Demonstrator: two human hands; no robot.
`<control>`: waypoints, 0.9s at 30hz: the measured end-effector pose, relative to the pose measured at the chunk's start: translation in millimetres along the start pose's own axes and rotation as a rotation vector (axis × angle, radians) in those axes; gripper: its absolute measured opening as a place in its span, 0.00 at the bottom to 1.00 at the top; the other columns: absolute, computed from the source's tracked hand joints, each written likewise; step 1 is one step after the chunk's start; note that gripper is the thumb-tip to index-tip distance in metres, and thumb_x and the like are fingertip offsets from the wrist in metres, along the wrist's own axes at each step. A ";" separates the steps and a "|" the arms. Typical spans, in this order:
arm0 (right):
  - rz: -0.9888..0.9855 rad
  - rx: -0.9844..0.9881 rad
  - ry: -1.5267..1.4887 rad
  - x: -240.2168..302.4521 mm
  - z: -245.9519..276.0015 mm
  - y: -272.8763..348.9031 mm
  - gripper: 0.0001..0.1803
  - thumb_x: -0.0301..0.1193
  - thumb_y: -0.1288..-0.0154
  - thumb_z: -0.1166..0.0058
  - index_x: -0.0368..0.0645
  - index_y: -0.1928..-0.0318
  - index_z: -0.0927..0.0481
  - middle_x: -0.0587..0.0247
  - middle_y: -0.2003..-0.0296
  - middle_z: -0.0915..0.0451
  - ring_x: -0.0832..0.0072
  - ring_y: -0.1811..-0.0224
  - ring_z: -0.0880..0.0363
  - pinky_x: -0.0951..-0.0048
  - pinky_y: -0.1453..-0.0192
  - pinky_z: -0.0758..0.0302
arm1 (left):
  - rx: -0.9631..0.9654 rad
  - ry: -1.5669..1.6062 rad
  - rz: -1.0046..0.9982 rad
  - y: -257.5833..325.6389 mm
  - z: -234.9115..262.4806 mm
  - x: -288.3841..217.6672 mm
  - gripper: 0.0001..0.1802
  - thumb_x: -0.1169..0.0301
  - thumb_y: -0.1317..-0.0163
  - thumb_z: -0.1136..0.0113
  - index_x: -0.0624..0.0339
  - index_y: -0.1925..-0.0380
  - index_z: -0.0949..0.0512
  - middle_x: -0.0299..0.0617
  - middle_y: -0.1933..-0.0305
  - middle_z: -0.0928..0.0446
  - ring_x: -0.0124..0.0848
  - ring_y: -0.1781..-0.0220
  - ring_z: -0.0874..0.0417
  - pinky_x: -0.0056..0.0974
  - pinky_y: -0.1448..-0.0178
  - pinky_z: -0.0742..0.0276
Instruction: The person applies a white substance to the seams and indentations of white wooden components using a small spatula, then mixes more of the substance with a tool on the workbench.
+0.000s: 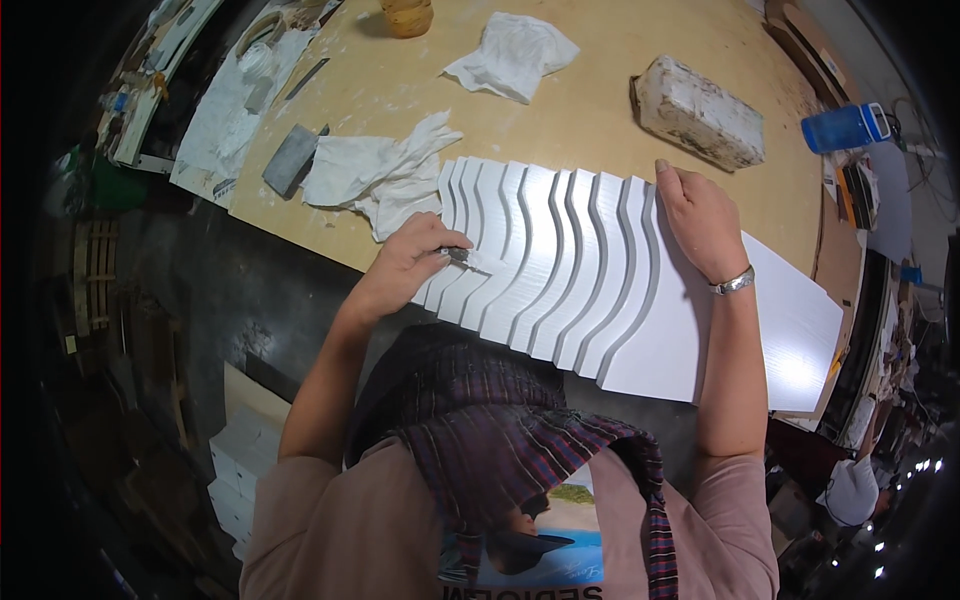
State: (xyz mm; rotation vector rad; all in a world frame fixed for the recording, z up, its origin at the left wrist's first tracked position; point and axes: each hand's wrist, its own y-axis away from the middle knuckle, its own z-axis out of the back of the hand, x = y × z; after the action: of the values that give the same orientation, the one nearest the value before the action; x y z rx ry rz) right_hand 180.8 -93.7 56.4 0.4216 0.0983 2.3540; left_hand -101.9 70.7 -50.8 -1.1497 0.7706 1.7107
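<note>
White boards [545, 260] with wavy, stepped edges lie fanned across the near side of the table; whether they are separate pieces or one piece I cannot tell. My left hand [412, 262] is closed around a small dark-handled tool with a thin blade [464, 260], its tip against the boards' left part. A whitish smear is on the blade. At the boards' far right, my right hand [702, 222] has its fingers curled at the edge, gripping it; the fingertips are partly hidden. A plain white panel [795, 320] lies to the right, beside my right forearm.
On the wooden table [570, 130] lie a crumpled white cloth [385, 170], another cloth [512, 55], a grey block [290, 160] and a stained, wrapped brick-shaped block [700, 110]. An amber jar [407, 15] stands at the back. A blue bottle [840, 128] lies right.
</note>
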 end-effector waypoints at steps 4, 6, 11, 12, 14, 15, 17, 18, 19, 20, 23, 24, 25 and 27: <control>0.002 -0.006 -0.008 -0.2 -1.0 0.0 0.29 0.47 0.31 0.66 0.34 0.71 0.21 0.43 0.73 0.21 0.46 0.67 0.24 0.54 0.58 0.28 | -0.012 -0.011 0.028 0.2 0.3 5.3 0.16 0.83 0.48 0.48 0.62 0.59 0.22 0.40 0.65 0.32 0.33 0.59 0.30 0.31 0.52 0.35; 0.008 -0.023 -0.021 -0.9 -1.9 0.6 0.29 0.47 0.31 0.66 0.34 0.71 0.21 0.42 0.73 0.21 0.46 0.67 0.24 0.54 0.59 0.28 | 0.001 0.000 0.012 0.3 0.4 1.7 0.16 0.83 0.48 0.48 0.61 0.59 0.22 0.40 0.65 0.32 0.33 0.59 0.30 0.31 0.52 0.35; 0.003 -0.018 -0.029 -1.9 -2.7 -0.8 0.29 0.47 0.31 0.65 0.34 0.71 0.21 0.42 0.73 0.21 0.46 0.67 0.24 0.54 0.59 0.29 | -0.021 -0.037 0.036 -1.5 -0.4 4.2 0.16 0.83 0.49 0.48 0.61 0.59 0.22 0.40 0.65 0.32 0.32 0.60 0.30 0.31 0.52 0.35; 0.008 -0.023 -0.019 -1.9 -2.9 -0.9 0.29 0.47 0.31 0.65 0.34 0.71 0.21 0.42 0.74 0.21 0.46 0.67 0.24 0.54 0.59 0.29 | -0.027 -0.006 0.027 -1.6 0.4 3.5 0.16 0.83 0.49 0.48 0.61 0.59 0.22 0.40 0.65 0.32 0.32 0.60 0.30 0.31 0.52 0.35; 0.012 -0.025 -0.008 -2.1 -2.8 0.0 0.29 0.47 0.31 0.65 0.34 0.71 0.21 0.42 0.74 0.22 0.46 0.67 0.24 0.54 0.59 0.29 | -0.033 0.028 0.020 -2.1 -0.2 1.2 0.16 0.83 0.49 0.48 0.61 0.59 0.22 0.40 0.65 0.32 0.32 0.60 0.30 0.31 0.52 0.35; 0.009 -0.025 -0.012 -1.9 -1.9 0.3 0.29 0.47 0.31 0.65 0.34 0.71 0.21 0.42 0.74 0.22 0.45 0.67 0.24 0.54 0.59 0.29 | -0.024 -0.011 -0.006 -4.4 -1.6 -0.6 0.16 0.83 0.49 0.48 0.61 0.58 0.22 0.40 0.66 0.32 0.32 0.60 0.30 0.31 0.52 0.35; 0.007 -0.026 -0.018 -0.6 -1.6 0.0 0.29 0.47 0.31 0.65 0.34 0.71 0.21 0.42 0.74 0.22 0.45 0.68 0.24 0.54 0.59 0.29 | -0.018 -0.052 -0.032 -6.9 -0.7 0.6 0.16 0.83 0.48 0.47 0.61 0.58 0.21 0.40 0.66 0.32 0.32 0.60 0.30 0.31 0.52 0.35; 0.013 -0.030 -0.013 0.0 -2.1 0.0 0.29 0.47 0.31 0.65 0.34 0.72 0.21 0.42 0.74 0.22 0.45 0.68 0.24 0.54 0.59 0.29 | -0.062 -0.038 -0.023 -7.7 -0.7 4.3 0.17 0.83 0.48 0.47 0.61 0.58 0.21 0.40 0.66 0.32 0.32 0.60 0.30 0.31 0.52 0.35; 0.018 -0.033 -0.007 -0.5 -2.8 -0.3 0.29 0.47 0.31 0.65 0.34 0.72 0.21 0.42 0.74 0.22 0.45 0.68 0.24 0.53 0.59 0.29 | -0.104 -0.022 -0.014 -8.8 -1.6 6.0 0.17 0.83 0.49 0.47 0.61 0.58 0.21 0.40 0.66 0.32 0.32 0.60 0.30 0.31 0.52 0.35; 0.017 -0.032 -0.006 -0.8 -2.7 -0.5 0.29 0.47 0.31 0.65 0.34 0.72 0.21 0.42 0.74 0.22 0.45 0.68 0.24 0.53 0.59 0.29 | -0.104 -0.021 -0.013 -9.2 -2.0 5.7 0.17 0.83 0.49 0.47 0.61 0.58 0.21 0.40 0.66 0.32 0.32 0.60 0.30 0.31 0.52 0.35; 0.004 -0.029 -0.027 -1.2 -2.9 -0.2 0.29 0.47 0.31 0.65 0.34 0.72 0.21 0.42 0.74 0.22 0.46 0.68 0.24 0.53 0.59 0.29 | -0.046 0.007 -0.029 -10.8 -3.0 2.8 0.17 0.83 0.49 0.47 0.60 0.58 0.21 0.40 0.66 0.32 0.32 0.60 0.31 0.31 0.52 0.35; 0.006 -0.031 -0.015 -2.0 -3.6 -0.7 0.29 0.47 0.31 0.65 0.34 0.72 0.21 0.42 0.74 0.22 0.46 0.68 0.24 0.53 0.60 0.29 | -0.071 -0.028 -0.030 -12.4 -4.2 4.5 0.17 0.83 0.49 0.47 0.60 0.58 0.21 0.40 0.66 0.32 0.32 0.61 0.31 0.31 0.53 0.35; 0.009 -0.034 -0.003 -2.8 -3.5 -1.1 0.29 0.47 0.31 0.65 0.34 0.72 0.21 0.42 0.74 0.22 0.46 0.68 0.24 0.53 0.60 0.29 | -0.096 -0.061 -0.031 -14.6 -5.0 5.6 0.17 0.83 0.49 0.47 0.61 0.58 0.21 0.40 0.66 0.32 0.33 0.61 0.31 0.31 0.53 0.35; 0.012 -0.035 -0.007 -2.7 -3.2 -0.9 0.29 0.47 0.31 0.65 0.34 0.72 0.21 0.42 0.74 0.22 0.46 0.68 0.24 0.53 0.60 0.29 | -0.126 -0.046 -0.033 -19.3 -3.8 5.4 0.17 0.84 0.50 0.47 0.60 0.58 0.21 0.41 0.67 0.32 0.35 0.61 0.30 0.33 0.53 0.34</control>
State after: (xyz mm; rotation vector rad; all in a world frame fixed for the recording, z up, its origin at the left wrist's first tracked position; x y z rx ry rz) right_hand 182.2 -94.7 52.5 0.4150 0.0511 2.3625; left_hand -83.7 76.9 -57.3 -1.1969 0.6196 1.7722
